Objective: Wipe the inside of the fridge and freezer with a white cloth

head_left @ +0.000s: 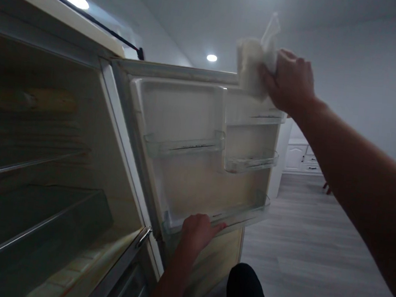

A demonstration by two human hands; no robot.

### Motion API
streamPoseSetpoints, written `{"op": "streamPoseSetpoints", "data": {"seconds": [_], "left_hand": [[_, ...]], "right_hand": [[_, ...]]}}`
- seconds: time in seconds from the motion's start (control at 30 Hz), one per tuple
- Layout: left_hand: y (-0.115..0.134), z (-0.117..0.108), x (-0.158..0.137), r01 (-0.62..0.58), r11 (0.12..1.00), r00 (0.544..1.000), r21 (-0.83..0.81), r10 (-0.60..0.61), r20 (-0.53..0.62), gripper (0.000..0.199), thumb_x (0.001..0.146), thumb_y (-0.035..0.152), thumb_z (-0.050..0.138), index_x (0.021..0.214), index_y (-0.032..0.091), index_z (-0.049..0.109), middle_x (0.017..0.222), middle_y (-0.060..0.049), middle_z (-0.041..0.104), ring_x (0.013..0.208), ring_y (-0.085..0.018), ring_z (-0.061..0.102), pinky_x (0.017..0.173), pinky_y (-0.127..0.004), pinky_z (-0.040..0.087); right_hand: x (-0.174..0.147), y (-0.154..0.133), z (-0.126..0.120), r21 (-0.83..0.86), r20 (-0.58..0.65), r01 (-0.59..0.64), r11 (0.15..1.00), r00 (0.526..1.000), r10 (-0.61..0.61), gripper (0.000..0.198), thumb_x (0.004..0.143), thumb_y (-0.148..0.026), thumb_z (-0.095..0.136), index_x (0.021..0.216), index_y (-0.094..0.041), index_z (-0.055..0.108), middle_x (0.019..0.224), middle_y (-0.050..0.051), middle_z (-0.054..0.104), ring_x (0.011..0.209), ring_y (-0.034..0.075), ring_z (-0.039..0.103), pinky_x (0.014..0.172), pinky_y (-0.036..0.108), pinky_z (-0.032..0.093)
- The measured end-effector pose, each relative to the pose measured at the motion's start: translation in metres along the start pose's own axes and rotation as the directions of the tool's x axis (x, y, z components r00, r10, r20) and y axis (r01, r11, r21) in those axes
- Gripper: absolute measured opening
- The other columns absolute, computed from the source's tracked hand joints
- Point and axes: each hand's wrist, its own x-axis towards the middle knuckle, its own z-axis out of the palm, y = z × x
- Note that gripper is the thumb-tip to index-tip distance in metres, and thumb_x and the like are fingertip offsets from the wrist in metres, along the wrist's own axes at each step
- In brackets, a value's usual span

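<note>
My right hand [291, 83] is raised at the top corner of the open refrigerator door [187, 189], its fingers closed on a folded white cloth [251, 69]. One loose end of the cloth sticks upward; motion blurs it, and I cannot tell whether it touches the door. Lower down, my left hand [197, 232] grips the rim of the clear bottom door bin [243, 218], its thumb lying along the edge. Smaller clear bins, one on the left [184, 146] and one on the right [252, 163], are fixed to the door's inner side above it.
The open refrigerator compartment [111, 177] is at left, with a glass shelf [28, 165] and a clear drawer [53, 228]. My knee [249, 293] is below the door. Grey wood-look floor [314, 253] stretches right toward a white cabinet [295, 157].
</note>
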Motion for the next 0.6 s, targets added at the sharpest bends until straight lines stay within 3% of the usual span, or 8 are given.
{"op": "streamPoseSetpoints", "data": {"seconds": [0.03,0.1,0.17,0.23,0.37,0.43,0.53,0.6], "left_hand": [[-0.002,0.0,-0.003,-0.012,1.0,1.0,0.001,0.012,0.008,0.092,0.086,0.084,0.018,0.089,0.015,0.078,0.09,-0.019,0.076,0.092,-0.033,0.074,0.077,-0.038,0.053],[-0.008,-0.001,-0.011,-0.037,0.999,0.999,-0.008,0.037,0.034,0.089,0.085,0.085,0.021,0.086,0.017,0.078,0.089,-0.019,0.076,0.09,-0.032,0.073,0.076,-0.038,0.052],[-0.014,0.0,-0.018,-0.06,0.998,0.997,-0.03,0.061,0.043,0.084,0.083,0.086,0.026,0.084,0.019,0.077,0.089,-0.017,0.076,0.088,-0.031,0.073,0.076,-0.038,0.051],[-0.02,0.001,-0.025,-0.063,0.996,0.997,-0.055,0.065,0.038,0.079,0.079,0.089,0.034,0.083,0.022,0.076,0.087,-0.014,0.076,0.085,-0.029,0.072,0.076,-0.037,0.05],[-0.026,0.004,-0.033,-0.078,0.996,0.997,-0.052,0.079,0.023,0.077,0.076,0.09,0.04,0.084,0.022,0.075,0.086,-0.011,0.076,0.083,-0.029,0.072,0.073,-0.037,0.05],[-0.027,0.004,-0.036,-0.095,0.995,0.995,-0.022,0.095,0.013,0.075,0.078,0.088,0.039,0.083,0.021,0.074,0.085,-0.012,0.075,0.083,-0.029,0.071,0.073,-0.038,0.049],[-0.026,0.003,-0.038,-0.12,0.993,0.993,0.014,0.12,0.009,0.072,0.081,0.085,0.04,0.083,0.021,0.074,0.086,-0.012,0.075,0.085,-0.03,0.071,0.074,-0.038,0.049],[-0.026,0.003,-0.038,-0.133,0.991,0.991,0.027,0.133,0.014,0.072,0.081,0.084,0.04,0.084,0.02,0.074,0.088,-0.013,0.075,0.086,-0.031,0.071,0.074,-0.039,0.049]], "right_hand": [[0.001,0.0,-0.001,-0.024,0.055,0.15,0.988,0.987,-0.149,0.046,0.105,-0.049,0.034,0.126,-0.017,0.06,0.126,0.017,0.062,0.1,0.026,0.061,0.081,0.034,0.042],[0.006,0.003,0.0,0.033,0.239,0.387,0.921,0.892,-0.383,0.033,0.104,-0.042,0.044,0.119,-0.019,0.063,0.115,0.01,0.067,0.089,0.018,0.059,0.079,0.029,0.04],[0.012,0.004,0.0,0.157,0.388,0.411,0.898,0.81,-0.439,0.029,0.102,-0.041,0.05,0.103,-0.016,0.067,0.092,0.004,0.067,0.073,0.011,0.052,0.071,0.025,0.038],[0.017,0.004,-0.003,0.274,0.458,0.307,0.911,0.791,-0.405,0.032,0.1,-0.042,0.052,0.091,-0.015,0.067,0.08,0.0,0.062,0.065,0.008,0.047,0.065,0.023,0.036],[0.017,0.002,-0.017,0.395,0.487,0.199,0.897,0.783,-0.388,0.027,0.099,-0.038,0.054,0.097,-0.018,0.071,0.089,-0.002,0.065,0.072,0.007,0.05,0.069,0.022,0.038],[0.016,0.007,-0.023,0.332,0.552,0.161,0.929,0.766,-0.33,0.027,0.095,-0.04,0.061,0.098,-0.015,0.072,0.089,-0.001,0.065,0.072,0.008,0.05,0.069,0.023,0.039],[0.016,0.024,-0.025,0.115,0.634,0.061,0.991,0.764,-0.121,0.027,0.093,-0.036,0.064,0.089,-0.011,0.072,0.077,0.001,0.062,0.061,0.006,0.044,0.064,0.025,0.037],[0.017,0.037,-0.021,0.05,0.609,0.0,0.999,0.792,-0.03,0.022,0.089,-0.032,0.069,0.083,-0.01,0.071,0.07,0.0,0.06,0.058,0.006,0.041,0.064,0.026,0.036]]}}
